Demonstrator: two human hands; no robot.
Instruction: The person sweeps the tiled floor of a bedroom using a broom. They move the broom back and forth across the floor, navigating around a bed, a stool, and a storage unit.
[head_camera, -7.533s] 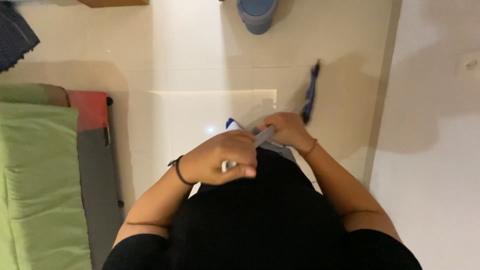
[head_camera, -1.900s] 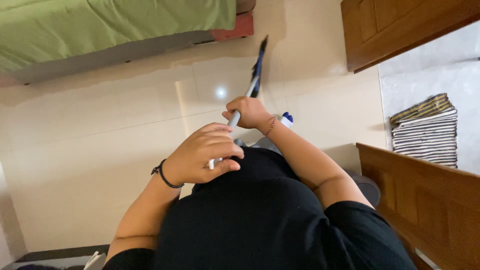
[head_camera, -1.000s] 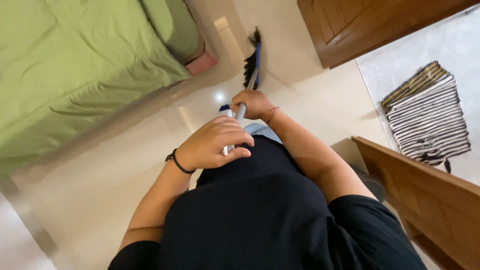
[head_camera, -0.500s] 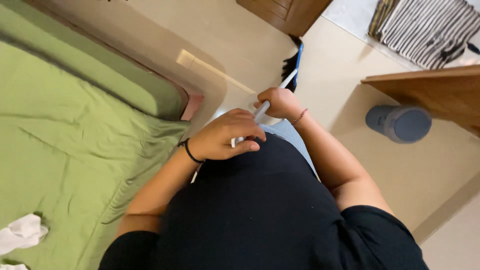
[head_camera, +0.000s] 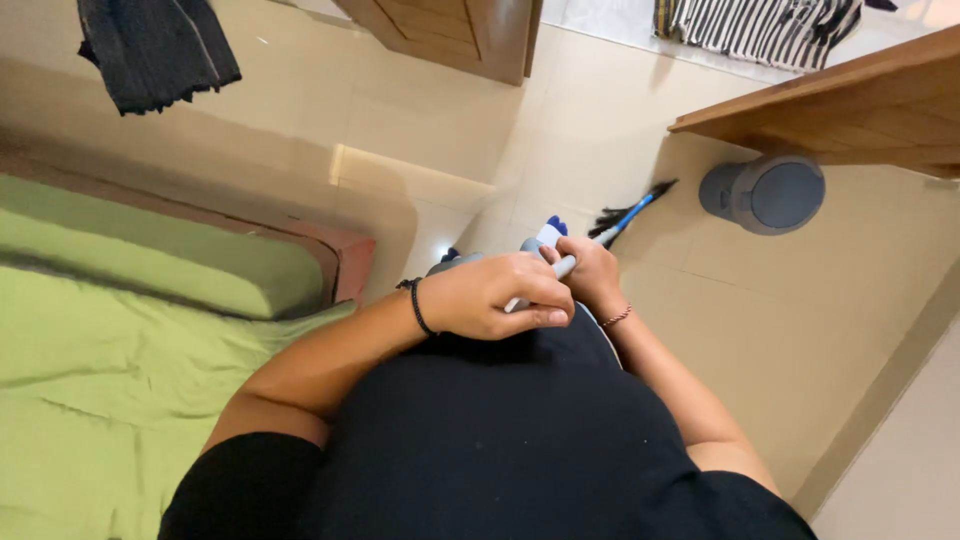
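both hands clenched round the long white-and-blue broom handle (head_camera: 560, 268): left hand (head_camera: 495, 297) at the near end, right hand (head_camera: 592, 278) just ahead. shaft running away toward the grey round bin (head_camera: 765, 194), dark bristles (head_camera: 628, 208) on the cream tile floor (head_camera: 760, 330) short of it.

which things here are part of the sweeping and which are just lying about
In hand:
- broom, dark bristles on the floor tiles
- its pale handle, held by the left hand and right hand

Lying about:
- grey bin
- green bed
- dark cloth
- striped mat
- wooden door
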